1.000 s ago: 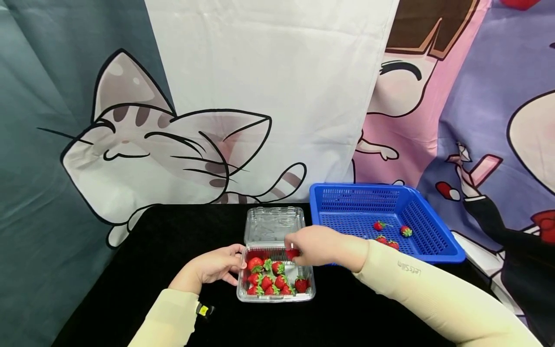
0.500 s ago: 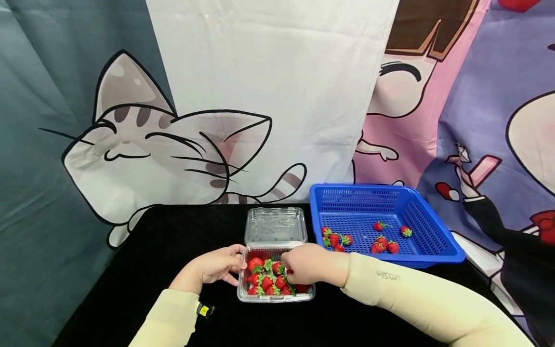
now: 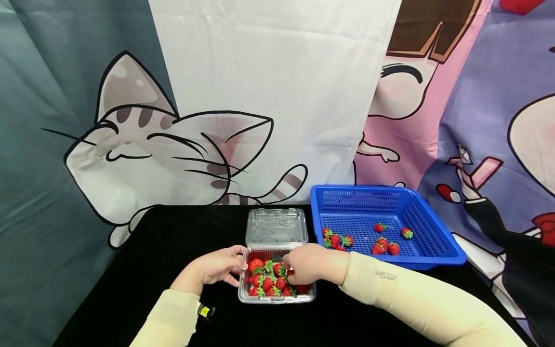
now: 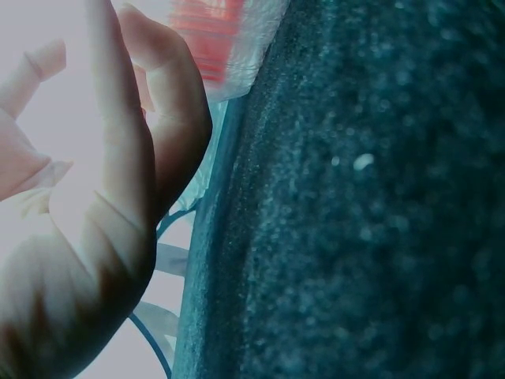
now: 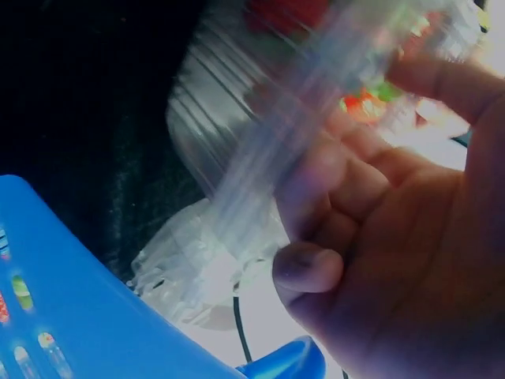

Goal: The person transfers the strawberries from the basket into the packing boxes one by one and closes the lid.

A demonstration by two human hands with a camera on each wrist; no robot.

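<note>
A clear plastic clamshell box (image 3: pixel 277 300) holds several red strawberries (image 3: pixel 267 283) with green leaves; its lid (image 3: pixel 276 226) lies folded back behind it. My left hand (image 3: pixel 217 265) grips the box's left side, thumb over the rim and fingers outside. Reaching over the right wall, my right hand (image 3: pixel 314 262) has its fingers curled down inside the box. In the right wrist view, a strawberry (image 5: pixel 367 103) with a bit of green shows between thumb and fingers, partly hidden by the hand and the blurred plastic wall.
A blue perforated basket (image 3: pixel 433 231) stands on the right, with several strawberries (image 3: pixel 381 245) on its floor. Black cloth (image 3: pixel 182 226) covers the table. A printed curtain (image 3: pixel 277 72) hangs right behind the table.
My right hand, pinching a strawberry, has moved from the box's back right corner forward and down into the box. Strawberries in the basket's left corner have come into view. My left hand stays put.
</note>
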